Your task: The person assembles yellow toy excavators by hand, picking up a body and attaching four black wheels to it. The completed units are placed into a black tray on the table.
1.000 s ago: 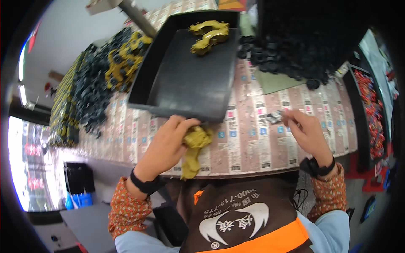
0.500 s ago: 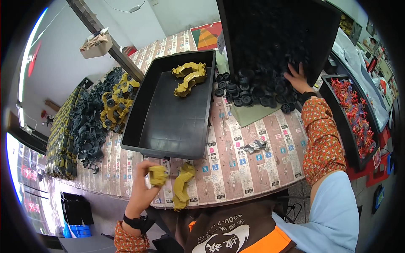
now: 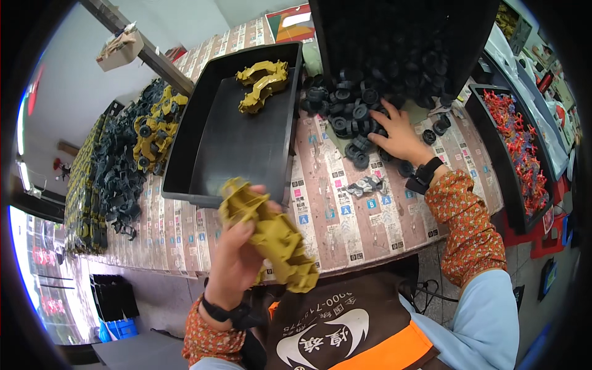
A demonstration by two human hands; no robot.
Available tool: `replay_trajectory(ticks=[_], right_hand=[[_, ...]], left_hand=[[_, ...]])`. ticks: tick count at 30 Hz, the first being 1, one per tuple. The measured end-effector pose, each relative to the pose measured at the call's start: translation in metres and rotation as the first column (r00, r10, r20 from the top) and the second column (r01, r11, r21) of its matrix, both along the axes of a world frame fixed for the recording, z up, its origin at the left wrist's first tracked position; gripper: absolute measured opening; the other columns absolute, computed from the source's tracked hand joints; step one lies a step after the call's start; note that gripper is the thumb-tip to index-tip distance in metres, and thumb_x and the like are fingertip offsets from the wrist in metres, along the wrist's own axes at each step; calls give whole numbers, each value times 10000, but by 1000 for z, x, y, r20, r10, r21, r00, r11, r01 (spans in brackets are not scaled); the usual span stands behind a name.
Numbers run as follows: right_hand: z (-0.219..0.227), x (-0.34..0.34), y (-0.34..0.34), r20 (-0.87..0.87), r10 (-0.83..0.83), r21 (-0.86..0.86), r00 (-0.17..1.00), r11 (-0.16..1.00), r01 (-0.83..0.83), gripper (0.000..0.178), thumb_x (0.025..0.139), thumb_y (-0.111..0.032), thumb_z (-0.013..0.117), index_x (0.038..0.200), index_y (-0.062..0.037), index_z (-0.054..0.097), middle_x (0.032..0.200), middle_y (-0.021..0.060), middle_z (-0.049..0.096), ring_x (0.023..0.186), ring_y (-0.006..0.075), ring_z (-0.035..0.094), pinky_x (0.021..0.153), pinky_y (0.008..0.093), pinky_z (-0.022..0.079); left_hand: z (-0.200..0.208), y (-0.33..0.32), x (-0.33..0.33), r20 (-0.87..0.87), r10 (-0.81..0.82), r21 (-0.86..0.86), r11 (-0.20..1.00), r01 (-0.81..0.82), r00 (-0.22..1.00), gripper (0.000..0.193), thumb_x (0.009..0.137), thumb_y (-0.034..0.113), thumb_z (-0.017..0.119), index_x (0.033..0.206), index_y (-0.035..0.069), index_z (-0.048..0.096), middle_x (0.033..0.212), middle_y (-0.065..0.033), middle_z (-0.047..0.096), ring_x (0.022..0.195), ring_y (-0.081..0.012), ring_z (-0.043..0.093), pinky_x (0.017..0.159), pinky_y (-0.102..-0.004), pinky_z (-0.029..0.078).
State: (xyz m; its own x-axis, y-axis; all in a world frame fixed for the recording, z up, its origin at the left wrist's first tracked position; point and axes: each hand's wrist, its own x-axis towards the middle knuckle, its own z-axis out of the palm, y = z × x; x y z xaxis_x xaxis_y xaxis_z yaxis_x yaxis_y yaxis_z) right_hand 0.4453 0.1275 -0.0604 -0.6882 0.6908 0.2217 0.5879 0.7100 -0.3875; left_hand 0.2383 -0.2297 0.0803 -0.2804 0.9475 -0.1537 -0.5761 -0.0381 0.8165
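Mostly clear view, some parts hidden. Left hand [image 3: 237, 262] is closed round a yellow chassis [image 3: 271, 237], held up near the table edge just below the tray [image 3: 246, 139]; fingers cover its middle, and its lower end runs down over the apron [image 3: 345, 327]. Right hand [image 3: 398, 135] lies spread, fingers narrow, on the wheel pile [image 3: 351, 117], touching black wheels; whether it pinches one I cannot tell, since the fingertips are sunk among them. The wheels are too many and too overlapped to count. They spill from a big black bin [image 3: 401, 37] whose top is cut off by the frame edge and whose inside is too dark to read.

One black tray sits on the table [image 3: 345, 216], with two yellow chassis parts [image 3: 262, 83] at its far end, overlapping, so the exact count is unsure. One small grey part [image 3: 367, 185] lies on the table between tray and right wrist; its shape is hard to make out. Two wristbands are visible, one per wrist. On the left, a heap of dark and yellow toy vehicles [image 3: 132, 154] is bent by the lens and cannot be counted. On the right, one tray of red pieces [image 3: 515, 148] is partly cut off and the pieces are too small to tell. One cardboard box [image 3: 120, 49] sits on a beam far left.
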Motion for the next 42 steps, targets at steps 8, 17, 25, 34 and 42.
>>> replay_trajectory(ticks=[8,17,25,34,42], right_hand=[[39,1,-42,-312,401,-214,861,853,-475,664,910,-123,661,1543,-167,463,1658,206,325,1465,376,418,1205,441,348],[59,38,-94,-85,222,32,971,975,-220,182,835,-53,721,1015,-30,705,977,134,622,963,359,571,858,454,476],[51,28,-116,-15,169,138,985,977,-165,303,761,-14,770,1006,-33,593,1035,142,550,1029,365,543,891,457,477],[77,4,-185,-446,16,-560,895,775,-293,215,954,-2,659,1151,-15,574,947,96,708,783,171,693,683,280,536],[81,-35,-247,-644,-220,-737,732,433,-519,265,984,15,633,1248,16,611,1011,52,717,876,56,660,766,224,549]], left_hand=[[-28,9,24,184,-58,-176,980,90,981,608,985,351,603,1514,123,410,1334,-214,617,1204,-430,642,1038,-554,514],[-39,-9,16,260,-47,-157,983,91,965,597,988,320,615,1523,167,400,1265,-171,620,1195,-400,637,995,-627,529],[-46,-24,10,355,-93,-25,994,108,930,630,1035,359,584,1582,213,306,1344,-153,553,1292,-387,571,1003,-783,465],[-59,-31,18,323,-36,-15,999,43,946,648,1051,381,576,1587,179,272,1341,-137,548,1273,-362,587,984,-651,556],[-56,-28,43,-322,105,-113,983,-148,941,875,889,85,799,1550,135,227,1312,-81,502,1190,-168,575,1026,-328,502]])
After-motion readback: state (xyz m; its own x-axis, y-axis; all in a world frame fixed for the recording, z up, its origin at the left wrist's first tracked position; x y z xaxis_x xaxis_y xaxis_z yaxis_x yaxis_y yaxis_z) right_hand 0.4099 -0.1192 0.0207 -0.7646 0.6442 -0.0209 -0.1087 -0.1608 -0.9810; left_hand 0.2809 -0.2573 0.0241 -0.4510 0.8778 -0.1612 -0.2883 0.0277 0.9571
